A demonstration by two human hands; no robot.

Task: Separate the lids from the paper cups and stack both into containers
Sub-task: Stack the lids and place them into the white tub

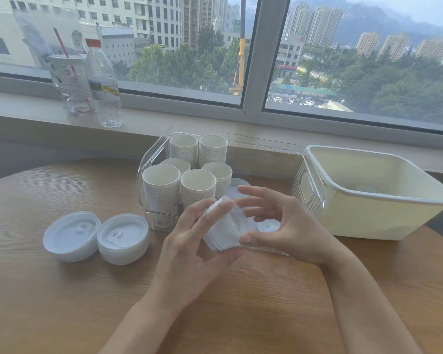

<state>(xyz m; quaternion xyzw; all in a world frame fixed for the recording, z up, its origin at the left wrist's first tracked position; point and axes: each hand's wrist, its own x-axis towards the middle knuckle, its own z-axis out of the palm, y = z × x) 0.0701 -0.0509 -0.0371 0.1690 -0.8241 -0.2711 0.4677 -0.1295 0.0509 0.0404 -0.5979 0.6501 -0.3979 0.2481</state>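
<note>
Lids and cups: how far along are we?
Done: six cup stacks stand in the clear bin. In hand: left hand and right hand hold a lid stack. Left: two lid piles on the table; cream bin nearly empty.

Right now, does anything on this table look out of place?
Two lid stacks sit loose on the table, outside both containers. The cream bin sits tilted and holds a single lid.

A wooden tabletop (62, 290) is seen carrying two piles of white lids (72, 236) (123, 238) at nine o'clock. A clear bin (306, 186) is set at twelve o'clock, with a cream tub (363, 221) touching it at two o'clock.
</note>
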